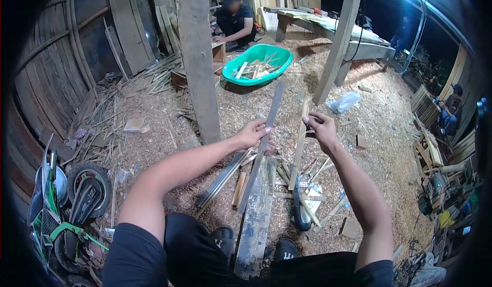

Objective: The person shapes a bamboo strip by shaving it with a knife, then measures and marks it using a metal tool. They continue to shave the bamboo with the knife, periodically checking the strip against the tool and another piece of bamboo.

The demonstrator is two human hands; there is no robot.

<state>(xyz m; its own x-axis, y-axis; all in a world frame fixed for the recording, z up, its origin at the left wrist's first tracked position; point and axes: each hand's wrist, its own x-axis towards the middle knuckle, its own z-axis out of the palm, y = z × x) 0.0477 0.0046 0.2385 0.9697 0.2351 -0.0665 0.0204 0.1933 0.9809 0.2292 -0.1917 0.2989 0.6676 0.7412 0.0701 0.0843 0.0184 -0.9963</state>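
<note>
My left hand (255,133) is closed around a long, flat, dark grey strip (260,151), which slants from upper right to lower left. In my right hand (322,127) a pale, thin wooden strip (299,156) is pinched near its upper part. The two strips are held apart, both roughly upright in view. Below them lies a worn, stained wooden plank (256,220) between my feet. To its left rest a short wooden piece (239,188) and several dark strips (218,182). A saw with a dark curved handle (300,215) lies to the right, among loose sticks.
A green tub (245,77) with wood scraps stands ahead, near a person (236,20) crouching. Wooden posts (197,72) rise left and right of the tub. A workbench (338,33) is at the back right. Another person (452,110) sits far right; a motorbike (66,210) is at left.
</note>
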